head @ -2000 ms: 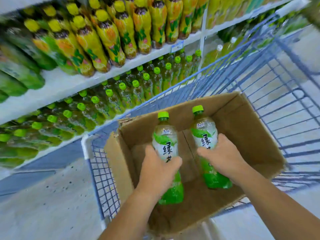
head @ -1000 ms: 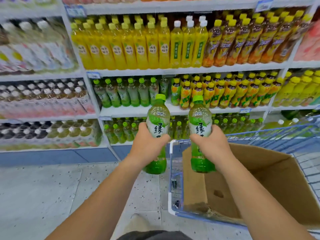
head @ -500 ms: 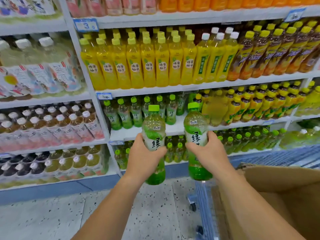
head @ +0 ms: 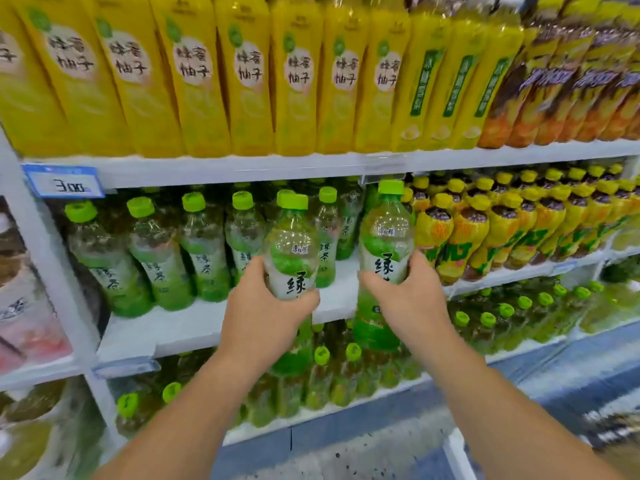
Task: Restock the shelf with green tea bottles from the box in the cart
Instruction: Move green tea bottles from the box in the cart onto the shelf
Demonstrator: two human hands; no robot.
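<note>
On the far left, a blue and white price tag (head: 64,181) sticks to the edge of the upper shelf board. Under it, a row of green tea bottles (head: 156,251) with green caps stands toward the back of the white middle shelf (head: 180,327).

Next comes the left hand (head: 266,317). Its fingers and thumb wrap tight around the first green tea bottle (head: 292,244). This bottle is upright, up in the air in front of the middle shelf, just before the standing row.

Just beside it, the right hand (head: 408,299) grips the second green tea bottle (head: 386,237) the same way. It is upright too, and its cap is close under the upper shelf edge. The two held bottles are near each other but do not touch.

To the right stand brown drinks with yellow caps (head: 478,230), packed close on the same level.

Above all of this runs a line of tall yellow bottles (head: 242,81). Lower down, more green-capped bottles (head: 332,372) fill the bottom shelf behind the two arms.
</note>
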